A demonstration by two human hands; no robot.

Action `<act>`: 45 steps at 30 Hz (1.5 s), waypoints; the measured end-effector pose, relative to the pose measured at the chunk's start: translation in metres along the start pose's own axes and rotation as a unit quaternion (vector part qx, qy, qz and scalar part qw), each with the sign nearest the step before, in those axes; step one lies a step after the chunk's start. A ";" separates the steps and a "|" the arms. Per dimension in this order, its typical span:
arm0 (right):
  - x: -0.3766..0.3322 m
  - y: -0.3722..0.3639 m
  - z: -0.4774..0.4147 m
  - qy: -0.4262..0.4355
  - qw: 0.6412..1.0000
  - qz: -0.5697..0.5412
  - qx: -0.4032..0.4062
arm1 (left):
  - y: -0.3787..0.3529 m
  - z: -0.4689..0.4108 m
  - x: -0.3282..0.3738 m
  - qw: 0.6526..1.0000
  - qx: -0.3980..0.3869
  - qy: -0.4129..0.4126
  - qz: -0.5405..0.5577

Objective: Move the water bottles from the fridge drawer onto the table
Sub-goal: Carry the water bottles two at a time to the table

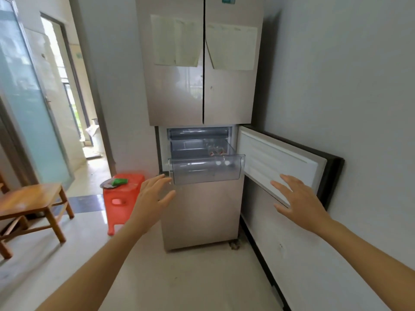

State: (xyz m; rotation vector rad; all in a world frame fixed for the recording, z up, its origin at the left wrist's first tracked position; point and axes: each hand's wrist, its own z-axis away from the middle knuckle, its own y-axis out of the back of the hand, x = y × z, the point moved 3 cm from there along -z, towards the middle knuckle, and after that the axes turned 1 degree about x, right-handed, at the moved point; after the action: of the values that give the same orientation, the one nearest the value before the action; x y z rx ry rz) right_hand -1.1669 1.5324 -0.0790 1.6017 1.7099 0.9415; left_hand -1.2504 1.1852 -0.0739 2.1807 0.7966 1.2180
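Grey-walled corner, fridge drawer (206, 173) out with bottles (216, 151), door (276, 162) open right, red stool (122, 198) left, hands (155, 196) (301, 198) spread, empty.

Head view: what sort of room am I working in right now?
Probably a home kitchen corner or hallway, though I can't be sure: a tall fridge has its clear drawer pulled out with water bottles inside, and a low wooden table and a red plastic stool stand nearby.

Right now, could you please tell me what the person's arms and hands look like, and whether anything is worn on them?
The left grip and right grip are bare hands, with no gloves or rings visible. The left forearm and right forearm are bare as well: no sleeve, watch or bracelet shows in the frame.
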 end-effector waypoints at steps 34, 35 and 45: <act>0.113 -0.287 -0.366 0.030 0.991 0.008 -0.128 | -0.233 -0.405 -0.142 0.993 -0.110 0.031 0.025; 0.117 -0.293 -0.367 0.041 0.991 0.024 -0.125 | -0.241 -0.412 -0.144 0.992 -0.123 0.028 0.023; 0.156 -0.362 -0.435 0.132 0.978 0.062 -0.147 | -0.333 -0.483 -0.165 0.966 -0.248 0.002 -0.070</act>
State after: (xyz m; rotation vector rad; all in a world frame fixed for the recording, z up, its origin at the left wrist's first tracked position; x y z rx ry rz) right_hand -1.7422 1.6419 -0.1269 1.4479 1.5599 1.4526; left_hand -1.8221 1.3734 -0.1688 1.6880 0.5587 1.1975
